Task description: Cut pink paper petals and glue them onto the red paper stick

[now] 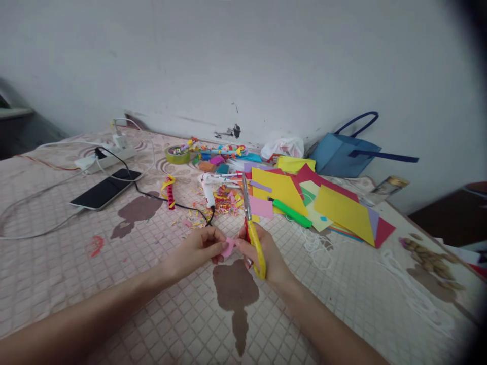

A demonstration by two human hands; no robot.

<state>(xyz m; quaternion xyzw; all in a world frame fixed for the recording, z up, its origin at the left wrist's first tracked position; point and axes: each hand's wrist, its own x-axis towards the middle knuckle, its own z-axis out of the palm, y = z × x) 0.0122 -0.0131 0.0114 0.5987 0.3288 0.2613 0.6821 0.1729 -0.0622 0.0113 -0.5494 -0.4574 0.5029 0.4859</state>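
Observation:
My left hand [200, 248] is closed, pinching a small pink paper piece [229, 247] between thumb and fingers. My right hand [262, 251] is wrapped round yellow-handled scissors [254, 238], whose metal blades point away from me toward the paper pile. Its fingertips also touch the pink piece. Both hands meet above the patterned tablecloth [152, 304], just in front of a scatter of paper scraps [226, 200].
Coloured paper sheets [323, 203] and a green marker [291, 213] lie behind my hands. A white glue gun [208, 190] and a tape roll [177, 154] sit further back, a phone [106, 188] and power strip [106, 159] at left, and a blue bag [342, 152] by the wall.

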